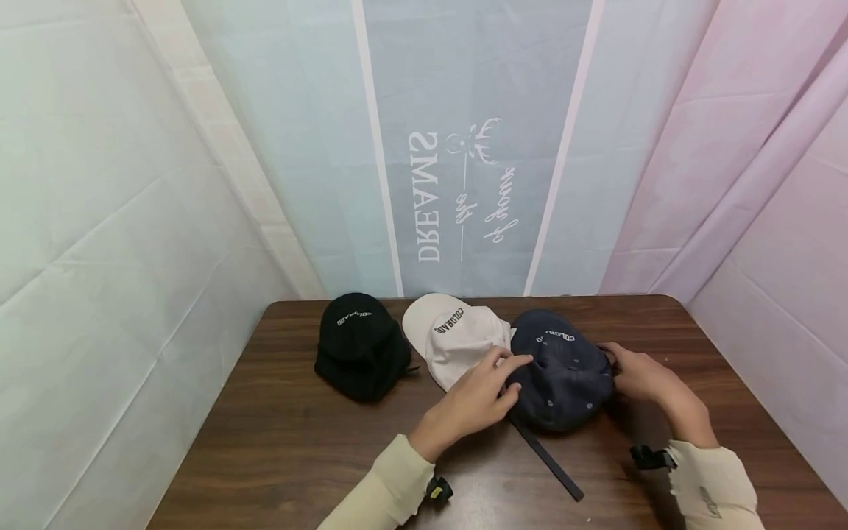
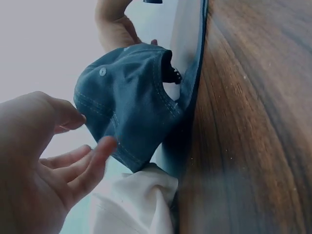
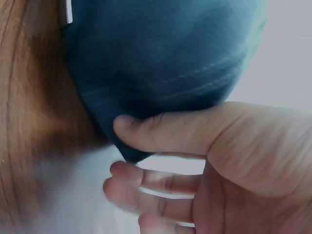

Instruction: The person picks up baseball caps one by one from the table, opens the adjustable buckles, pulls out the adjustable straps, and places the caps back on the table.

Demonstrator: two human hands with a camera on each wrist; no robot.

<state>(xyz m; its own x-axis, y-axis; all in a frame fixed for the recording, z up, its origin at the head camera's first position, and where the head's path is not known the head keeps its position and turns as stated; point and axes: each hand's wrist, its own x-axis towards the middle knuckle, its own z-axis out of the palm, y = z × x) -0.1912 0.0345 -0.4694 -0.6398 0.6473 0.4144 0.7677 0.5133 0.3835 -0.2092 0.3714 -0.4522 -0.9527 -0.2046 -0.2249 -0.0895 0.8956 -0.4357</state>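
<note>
A navy baseball cap [image 1: 563, 375] with COLORADO lettering lies at the right of a row of caps. My right hand [image 1: 644, 375] pinches its right edge, the thumb [image 3: 161, 131] on the fabric and the fingers beneath. At the cap's left side is my left hand [image 1: 472, 401], fingers loosely spread and holding nothing. In the left wrist view its fingertips hover close to the navy crown [image 2: 122, 102]. A white COLORADO cap [image 1: 457, 335] sits against the navy one, partly hidden behind my left hand. From under the navy cap a dark strap [image 1: 550, 464] trails toward me.
A black COLORADO cap [image 1: 361, 350] rests on the left part of the brown wooden table [image 1: 265, 442]. Behind the table hangs a pale blue printed cloth [image 1: 477, 88], with white cloth walls [image 1: 99, 258] on both sides.
</note>
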